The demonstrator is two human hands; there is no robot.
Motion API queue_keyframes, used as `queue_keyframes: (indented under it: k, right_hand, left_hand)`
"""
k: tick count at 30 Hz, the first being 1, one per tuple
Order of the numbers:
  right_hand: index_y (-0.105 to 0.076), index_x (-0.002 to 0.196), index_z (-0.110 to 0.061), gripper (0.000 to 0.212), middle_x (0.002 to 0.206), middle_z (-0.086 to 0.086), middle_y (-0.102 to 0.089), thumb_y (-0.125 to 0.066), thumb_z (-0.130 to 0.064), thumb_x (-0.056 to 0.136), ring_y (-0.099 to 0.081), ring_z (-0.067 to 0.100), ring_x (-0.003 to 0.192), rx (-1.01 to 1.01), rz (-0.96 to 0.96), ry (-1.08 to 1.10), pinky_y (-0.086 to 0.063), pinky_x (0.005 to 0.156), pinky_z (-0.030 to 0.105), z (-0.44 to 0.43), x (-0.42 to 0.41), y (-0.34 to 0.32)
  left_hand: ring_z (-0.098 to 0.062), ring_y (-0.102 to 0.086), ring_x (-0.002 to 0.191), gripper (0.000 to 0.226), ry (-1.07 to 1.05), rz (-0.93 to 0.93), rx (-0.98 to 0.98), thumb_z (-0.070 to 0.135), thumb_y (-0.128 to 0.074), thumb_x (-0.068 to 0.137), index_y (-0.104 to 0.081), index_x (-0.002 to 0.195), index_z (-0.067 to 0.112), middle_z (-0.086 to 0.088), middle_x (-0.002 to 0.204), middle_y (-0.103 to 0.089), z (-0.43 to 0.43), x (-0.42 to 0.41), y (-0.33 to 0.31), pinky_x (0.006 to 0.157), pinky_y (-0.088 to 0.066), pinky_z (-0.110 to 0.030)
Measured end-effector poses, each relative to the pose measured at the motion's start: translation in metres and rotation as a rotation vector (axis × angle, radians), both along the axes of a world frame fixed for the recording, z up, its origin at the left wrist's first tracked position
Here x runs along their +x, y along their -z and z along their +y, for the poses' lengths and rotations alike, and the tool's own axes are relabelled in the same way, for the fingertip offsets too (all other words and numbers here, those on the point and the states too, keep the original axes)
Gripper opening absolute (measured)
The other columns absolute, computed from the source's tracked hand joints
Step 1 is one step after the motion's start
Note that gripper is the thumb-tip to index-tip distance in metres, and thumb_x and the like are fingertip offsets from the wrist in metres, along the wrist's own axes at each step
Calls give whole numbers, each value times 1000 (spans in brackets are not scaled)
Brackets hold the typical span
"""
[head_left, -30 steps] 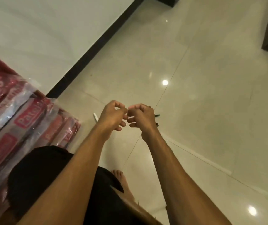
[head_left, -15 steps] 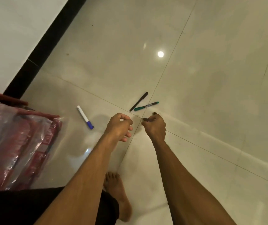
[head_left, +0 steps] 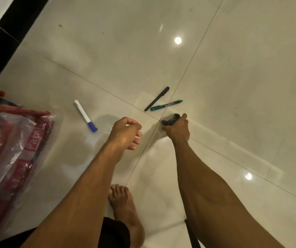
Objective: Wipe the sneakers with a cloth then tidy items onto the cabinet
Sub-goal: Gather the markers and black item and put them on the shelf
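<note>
Fingers [head_left: 183,116] of the right hand [head_left: 177,129] are curled round a small black thing [head_left: 169,121], pinching it against the floor [head_left: 233,86]; what the thing is cannot be told, since the hand covers most of it. It sits just below the green pen [head_left: 166,105], near but apart from that pen's left end. The left hand [head_left: 125,133] hovers left of and below the green pen, well apart from it, its fingers [head_left: 136,135] loosely bent and slightly spread, holding nothing. The green pen lies flat on the floor, across a tile joint. A black pen [head_left: 157,98] lies just above it at a steeper slant, the two lower ends close together so the pair forms a narrow V opening to the right. A white marker [head_left: 84,114] with a blue cap lies far to the left of the green pen, cap end toward the person. Farther left still, at the frame edge, sits a clear plastic bag [head_left: 9,140] of red packets. A bare foot [head_left: 124,208] stands on the floor well below the green pen, between the two forearms. A black skirting [head_left: 4,33] runs along the wall at the upper left.
</note>
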State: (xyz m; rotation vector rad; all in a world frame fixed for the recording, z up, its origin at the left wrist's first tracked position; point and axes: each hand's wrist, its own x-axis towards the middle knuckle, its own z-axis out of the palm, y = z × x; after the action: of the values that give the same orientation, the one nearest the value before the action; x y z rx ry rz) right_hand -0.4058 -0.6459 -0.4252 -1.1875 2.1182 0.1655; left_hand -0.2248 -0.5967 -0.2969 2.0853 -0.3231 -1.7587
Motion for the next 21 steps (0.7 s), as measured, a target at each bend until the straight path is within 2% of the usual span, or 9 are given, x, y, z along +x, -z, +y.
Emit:
queue_keyframes:
  k: [4, 11, 14, 17, 19, 21]
  right_hand:
    - [-33, 138, -9, 82, 129, 11, -54, -81, -36, 76, -55, 31, 118, 2, -12, 7, -49, 96, 49, -3, -1, 12]
    - [-42, 134, -11, 74, 125, 8, -59, -81, -35, 76, -58, 28, 113, -96, -79, 72, -52, 89, 44, -3, 10, 9]
    - [-45, 135, -17, 75, 123, 2, -60, -84, -34, 73, -59, 21, 104, -124, -215, 148, -50, 82, 34, 1, 26, -4]
    - [-47, 135, -19, 76, 118, 1, -62, -86, -31, 71, -57, 16, 98, -149, -389, 100, -46, 75, 23, 9, 44, -25]
    - [-48, 135, -19, 75, 111, -3, -60, -86, -27, 71, -56, 10, 96, -147, -487, -2, -42, 70, 11, 16, 54, -42]
    - [-50, 135, -23, 75, 108, -7, -60, -87, -27, 69, -58, 3, 93, -122, -579, -78, -43, 72, 8, 23, 61, -55]
  left_hand:
    - [-22, -60, 68, 17, -49, 30, 14, 16, -55, 95, -61, 111, 12, -6, 85, -66, 7, 6, 7, 61, -51, -30]
    - [-22, -63, 70, 14, -97, 14, -4, 16, -55, 96, -62, 108, 13, -7, 88, -68, 2, 19, 13, 62, -54, -31]
    - [-21, -63, 70, 10, -106, 8, -9, 16, -56, 95, -61, 104, 15, -7, 88, -68, -1, 20, 9, 62, -54, -31]
    - [-21, -63, 72, 11, -115, -2, -19, 16, -58, 94, -62, 105, 15, -7, 94, -68, -3, 21, 9, 66, -55, -33]
    - [-19, -64, 81, 18, -116, -19, -34, 20, -62, 93, -61, 111, 17, -6, 103, -66, -4, 23, 11, 74, -57, -36]
    - [-20, -64, 97, 33, -109, -9, -35, 25, -67, 92, -57, 123, 20, -4, 114, -64, -5, 25, 11, 84, -57, -39]
